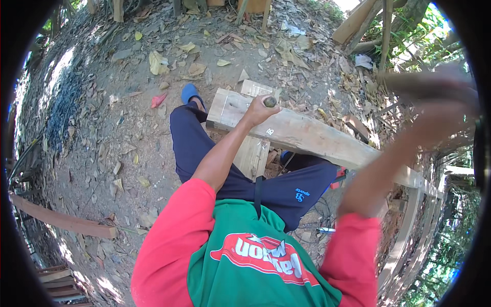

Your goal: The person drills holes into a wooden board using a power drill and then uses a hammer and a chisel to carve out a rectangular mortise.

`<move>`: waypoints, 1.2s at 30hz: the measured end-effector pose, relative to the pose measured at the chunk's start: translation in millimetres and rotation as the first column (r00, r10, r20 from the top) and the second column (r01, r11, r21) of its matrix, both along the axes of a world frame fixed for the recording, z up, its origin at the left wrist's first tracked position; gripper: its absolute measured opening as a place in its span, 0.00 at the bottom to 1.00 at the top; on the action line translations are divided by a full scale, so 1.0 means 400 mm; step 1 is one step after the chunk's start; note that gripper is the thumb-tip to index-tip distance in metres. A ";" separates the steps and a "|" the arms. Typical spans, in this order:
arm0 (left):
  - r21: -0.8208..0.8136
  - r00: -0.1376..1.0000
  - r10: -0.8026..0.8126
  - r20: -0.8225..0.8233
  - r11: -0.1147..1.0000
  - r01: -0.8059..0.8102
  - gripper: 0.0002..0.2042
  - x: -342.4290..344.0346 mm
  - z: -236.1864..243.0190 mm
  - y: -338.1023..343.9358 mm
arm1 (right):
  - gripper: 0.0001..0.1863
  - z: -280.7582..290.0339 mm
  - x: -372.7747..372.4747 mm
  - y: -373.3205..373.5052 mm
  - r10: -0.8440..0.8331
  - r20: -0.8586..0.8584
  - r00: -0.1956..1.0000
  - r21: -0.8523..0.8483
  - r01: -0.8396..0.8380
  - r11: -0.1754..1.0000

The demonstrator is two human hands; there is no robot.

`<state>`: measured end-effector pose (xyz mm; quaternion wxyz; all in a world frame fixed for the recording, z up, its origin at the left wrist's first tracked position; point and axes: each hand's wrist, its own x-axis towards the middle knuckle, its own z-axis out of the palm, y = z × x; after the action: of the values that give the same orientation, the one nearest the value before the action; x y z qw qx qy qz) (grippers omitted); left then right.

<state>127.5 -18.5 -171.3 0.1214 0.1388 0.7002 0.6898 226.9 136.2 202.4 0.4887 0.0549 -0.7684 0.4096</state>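
Observation:
A long squared timber beam (307, 134) runs from between my legs out to the right, its near end carrying pencil lines and a white mark. On that end my left hand (260, 111) is wrapped around an upright tool handle (270, 102). Only the handle's round, dark butt shows; its lower part is hidden by the hand and I cannot see its tip. Raised at the far right, my right hand (444, 116) is smeared by motion. It grips a thick brown wooden club (427, 86), also blurred, held well apart from the handle.
A wooden block (253, 157) lies under the beam between my legs, with another board (255, 88) beyond. Something red (338, 179) sits by my right knee. Dry leaves cover the ground. A reddish plank (66, 217) lies at left; timbers (358, 23) lean at the far right.

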 end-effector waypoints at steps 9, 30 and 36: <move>-0.048 0.975 0.085 -0.204 0.994 -0.097 0.12 -0.013 -0.065 0.037 | 0.15 -0.368 -0.001 0.028 0.055 0.811 0.583 -0.031 -0.051 0.998; -0.076 0.979 0.091 -0.185 0.991 -0.106 0.12 -0.015 -0.032 0.020 | 0.12 -0.812 0.105 -0.011 0.160 0.914 0.374 -0.229 0.147 0.962; -0.074 0.998 0.001 -0.063 0.997 -0.006 0.13 -0.030 -0.045 0.027 | 0.17 -0.939 0.283 0.013 0.455 0.861 -0.228 -0.416 0.201 0.887</move>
<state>115.4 -7.7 -189.5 0.1031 0.1545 0.7288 0.6590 340.2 141.3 -173.4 -0.3438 -0.3056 -0.7355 0.4974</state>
